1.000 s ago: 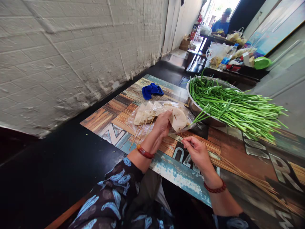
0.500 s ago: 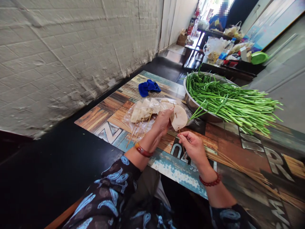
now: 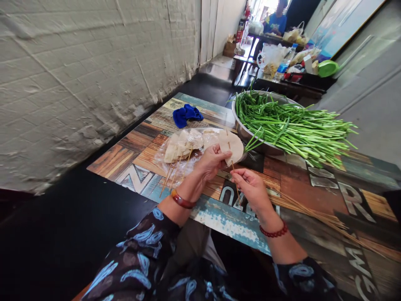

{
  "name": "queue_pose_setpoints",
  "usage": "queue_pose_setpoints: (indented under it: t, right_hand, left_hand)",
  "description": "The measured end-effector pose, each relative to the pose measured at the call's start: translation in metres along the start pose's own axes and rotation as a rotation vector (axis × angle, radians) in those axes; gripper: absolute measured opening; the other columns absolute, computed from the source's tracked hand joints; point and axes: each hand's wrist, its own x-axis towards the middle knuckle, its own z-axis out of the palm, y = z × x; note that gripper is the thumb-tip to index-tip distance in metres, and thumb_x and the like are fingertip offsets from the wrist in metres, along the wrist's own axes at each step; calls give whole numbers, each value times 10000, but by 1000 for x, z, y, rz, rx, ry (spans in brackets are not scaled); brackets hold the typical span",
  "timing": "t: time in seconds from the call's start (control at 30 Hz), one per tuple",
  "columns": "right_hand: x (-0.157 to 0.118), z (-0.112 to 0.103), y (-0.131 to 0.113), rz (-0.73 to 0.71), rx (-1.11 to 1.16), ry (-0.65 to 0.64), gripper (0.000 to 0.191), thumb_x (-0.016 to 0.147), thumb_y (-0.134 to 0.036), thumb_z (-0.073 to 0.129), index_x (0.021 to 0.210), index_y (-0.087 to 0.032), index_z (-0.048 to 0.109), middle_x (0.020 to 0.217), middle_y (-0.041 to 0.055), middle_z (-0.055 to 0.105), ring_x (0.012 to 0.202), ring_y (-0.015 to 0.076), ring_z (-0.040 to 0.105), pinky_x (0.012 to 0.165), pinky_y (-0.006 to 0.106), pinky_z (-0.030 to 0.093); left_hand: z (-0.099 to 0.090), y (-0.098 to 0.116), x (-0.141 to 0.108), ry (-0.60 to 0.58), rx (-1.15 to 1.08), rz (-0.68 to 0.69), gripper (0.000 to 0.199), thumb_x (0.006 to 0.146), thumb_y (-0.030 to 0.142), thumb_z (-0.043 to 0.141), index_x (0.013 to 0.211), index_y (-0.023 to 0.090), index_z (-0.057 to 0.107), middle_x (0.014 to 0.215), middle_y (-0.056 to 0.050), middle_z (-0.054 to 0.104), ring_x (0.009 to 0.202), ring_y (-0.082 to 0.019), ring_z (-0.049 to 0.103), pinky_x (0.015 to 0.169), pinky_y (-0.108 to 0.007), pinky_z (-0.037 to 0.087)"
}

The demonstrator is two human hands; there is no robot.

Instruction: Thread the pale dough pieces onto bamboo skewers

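A pale, flat round slice point(image 3: 235, 147) is threaded on a thin wooden skewer point(image 3: 237, 184), which shows at several places through it. My left hand point(image 3: 213, 161) pinches the slice at its lower left edge. Below the slice, the fingers of my right hand point(image 3: 250, 184) are closed on the skewer. To the left, more pale slices point(image 3: 180, 146) lie on clear plastic point(image 3: 161, 156), with several skewers sticking out toward me. Loose skewers point(image 3: 310, 213) are spread on the table right of my right hand.
A metal bowl point(image 3: 242, 130) heaped with long green stalks point(image 3: 294, 129) stands on the patterned table point(image 3: 108, 161). Behind the slices lies a blue cloth point(image 3: 187, 115). Further back, a person in blue point(image 3: 275, 23) is at another table with bags and a bottle point(image 3: 285, 62).
My left hand has shifted its grip, its thumb now lying over the lower part of the slice. The whole view has moved slightly, so the table and bowl appear further left.
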Motion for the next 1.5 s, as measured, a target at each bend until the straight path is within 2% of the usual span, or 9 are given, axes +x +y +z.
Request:
queue_pose_setpoints:
  t: [0.13, 0.3, 0.43, 0.53, 0.7, 0.83, 1.0, 1.3, 1.5]
  right_hand:
    - [-4, 1, 1, 12, -37, -51, 358, 793, -506, 679, 887, -161, 700, 678, 17, 644, 564, 117, 531, 525, 240, 405]
    - [-5, 3, 2, -12, -67, -38, 358, 801, -518, 666, 846, -164, 690, 654, 20, 642, 548, 120, 533, 506, 240, 410]
    - [-4, 1, 2, -45, -47, -16, 330, 816, -492, 657, 879, -170, 696, 673, 14, 640, 560, 117, 530, 514, 238, 410]
    - [-3, -1, 2, -50, -21, -6, 314, 820, -479, 656, 896, -177, 698, 669, 2, 633, 545, 110, 509, 511, 236, 398]
    - [-3, -5, 1, -108, -14, 56, 275, 833, -450, 659, 908, -190, 702, 682, -4, 638, 558, 110, 508, 527, 238, 398]
    - [-3, -6, 0, -163, -94, 105, 258, 843, -435, 655, 888, -186, 708, 698, 9, 653, 606, 131, 550, 565, 254, 423]
    - [-3, -5, 1, -218, -177, 85, 256, 849, -424, 644, 894, -181, 711, 703, 20, 675, 641, 152, 600, 626, 281, 460]
    - [-13, -5, 1, -67, -212, -87, 354, 824, -511, 657, 899, -171, 723, 659, 25, 648, 535, 133, 538, 510, 263, 438]
    - [-14, -3, 6, -70, -225, -86, 344, 831, -515, 655, 879, -180, 720, 664, 30, 651, 561, 138, 553, 532, 265, 454]
  left_hand:
    - [0, 0, 1, 58, -10, 76, 516, 486, 240, 898, 924, 122, 653, 776, -21, 712, 654, -126, 645, 647, -244, 522]
    - [2, -1, -4, -9, 30, 30, 490, 536, 255, 886, 947, 124, 651, 855, -46, 724, 692, -130, 649, 663, -241, 511]
    - [1, 3, -2, -20, -45, -8, 414, 685, 382, 816, 971, 136, 646, 855, -57, 719, 715, -149, 664, 698, -271, 533]
    - [-1, 7, 1, 70, -144, -24, 386, 826, 495, 667, 977, 142, 632, 810, -55, 699, 686, -136, 660, 703, -268, 536]
    - [1, 13, 0, 138, -218, -7, 322, 906, 457, 576, 960, 141, 602, 762, -32, 670, 669, -117, 659, 733, -256, 538]
    - [2, 10, -3, 83, -142, -6, 318, 873, 453, 624, 938, 142, 608, 783, -36, 675, 647, -109, 646, 664, -233, 534]
    - [1, 3, -6, -94, -5, -19, 398, 697, 413, 805, 919, 131, 634, 761, -26, 674, 653, -128, 656, 659, -253, 545]
    - [-1, -2, -6, 29, 23, 82, 433, 655, 413, 799, 960, 132, 675, 878, -67, 720, 723, -168, 669, 659, -274, 521]
    - [-2, -4, -3, 95, -24, 145, 449, 682, 473, 767, 961, 137, 665, 895, -66, 715, 765, -170, 664, 671, -263, 508]
